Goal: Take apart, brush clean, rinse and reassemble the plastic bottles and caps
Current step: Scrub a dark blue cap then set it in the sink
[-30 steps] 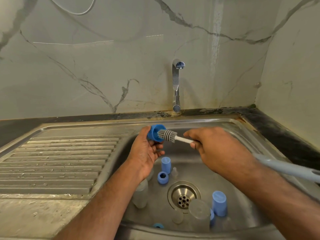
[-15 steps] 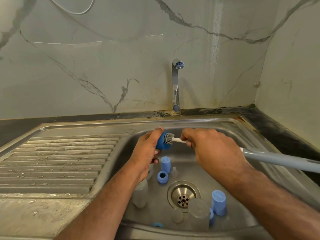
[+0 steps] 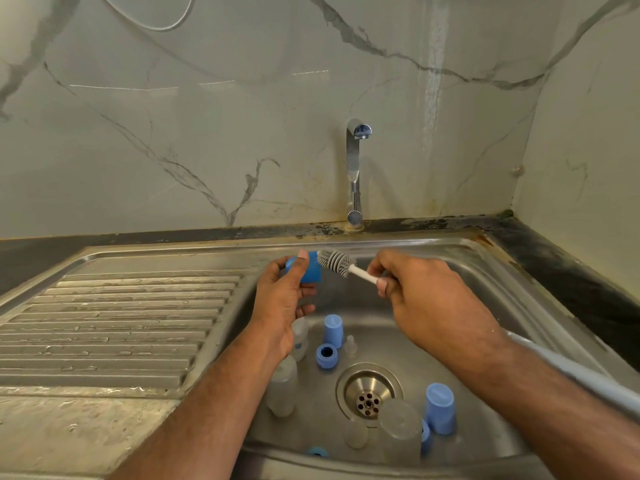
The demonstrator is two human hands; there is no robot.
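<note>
So the left hand (image 3: 282, 299) has the blue cap (image 3: 309, 271) pinched between thumb and fingertips, held up over the back edge of the sink (image 3: 450, 251); the right hand (image 3: 419, 299) is wrapped round the white neck of the bottle brush (image 3: 336, 262), thumb pressing on the stem, with the long grey handle trailing off past the forearm to the right. What's changed: half a second ago the bristle head was buried inside the cap, and now it's back out, the grey bristles fully showing and only just touching the cap's rim (a second ago it was out as well, so this looks like an in-and-out scrubbing stroke); I'd say this cap is mid-brush or nearly done, not rinsed yet, since no water is coming from the tap (image 3: 356, 168).

Further out, down in the basin, the rest is waiting in pieces: two upright blue caps (image 3: 333, 330) near the drain (image 3: 369, 393), a blue ring (image 3: 326, 355), a small clear teat (image 3: 350, 346), and cloudy bottles (image 3: 282, 389) partly under the left forearm; more clear parts sit at the front edge, hard to tell apart. Plenty left to brush, and nothing reassembled so far as I can see.
</note>
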